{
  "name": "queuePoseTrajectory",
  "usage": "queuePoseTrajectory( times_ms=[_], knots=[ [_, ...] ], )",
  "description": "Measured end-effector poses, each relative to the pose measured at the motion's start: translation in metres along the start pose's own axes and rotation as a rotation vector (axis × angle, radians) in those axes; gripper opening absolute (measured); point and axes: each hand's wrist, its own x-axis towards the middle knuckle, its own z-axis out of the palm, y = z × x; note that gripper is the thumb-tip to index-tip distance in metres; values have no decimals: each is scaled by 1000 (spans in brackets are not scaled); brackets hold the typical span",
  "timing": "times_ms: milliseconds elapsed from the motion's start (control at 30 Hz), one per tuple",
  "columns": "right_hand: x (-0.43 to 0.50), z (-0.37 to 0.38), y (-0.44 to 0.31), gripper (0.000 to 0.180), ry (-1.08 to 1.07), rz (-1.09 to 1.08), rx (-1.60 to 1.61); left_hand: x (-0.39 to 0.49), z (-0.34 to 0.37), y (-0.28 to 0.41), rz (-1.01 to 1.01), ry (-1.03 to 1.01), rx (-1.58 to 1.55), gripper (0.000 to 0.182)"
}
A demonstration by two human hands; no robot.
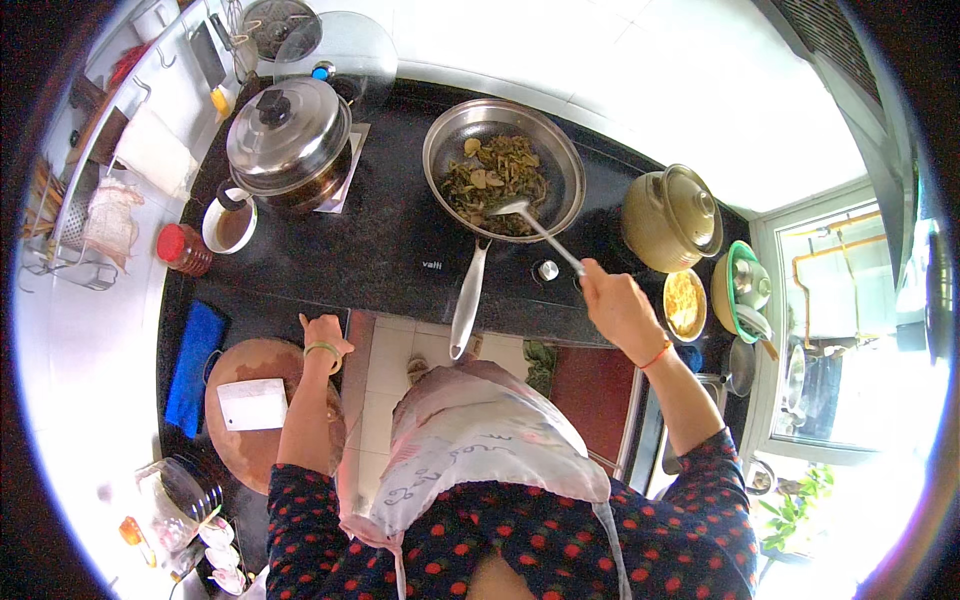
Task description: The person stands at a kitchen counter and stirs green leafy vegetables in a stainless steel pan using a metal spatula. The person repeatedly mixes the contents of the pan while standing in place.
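Note:
My right hand [621, 309] grips the handle of a metal spatula [546, 235]. The spatula's head rests among chopped cooked greens with pale slices [495, 176] in a steel frying pan [574, 211]. The pan stands on a black cooktop [397, 247], its long handle [469, 304] pointing towards me. To the left, my left hand [325, 334] is at the counter's front edge, thumb and a finger spread, with nothing seen in it. Beside that forearm lies a round wooden chopping board [247, 465], with a cleaver blade [255, 405] on top.
A lidded steel pot [292, 142], a bowl of brown liquid [229, 225] and a red-lidded jar [184, 249] stand at left. On the right are a lidded clay pot [670, 217], a dish of yellow food [685, 306] and a green-rimmed basin [739, 289]. A wall rack [112, 127] holds utensils.

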Motion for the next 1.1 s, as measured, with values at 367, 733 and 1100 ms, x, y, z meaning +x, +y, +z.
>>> queuePoseTrajectory(
  times_ms=[367,733,1100],
  knots=[
    [8,58,6,17,150,-11,138,-2,-2,3,-30,7,-24,45],
    [44,53,-17,19,61,106,113,-12,-17,9,-15,11,14,48],
    [48,59,-10,22,85,58,29,-11,-16,12,-16,49,15,41]
  ],
)
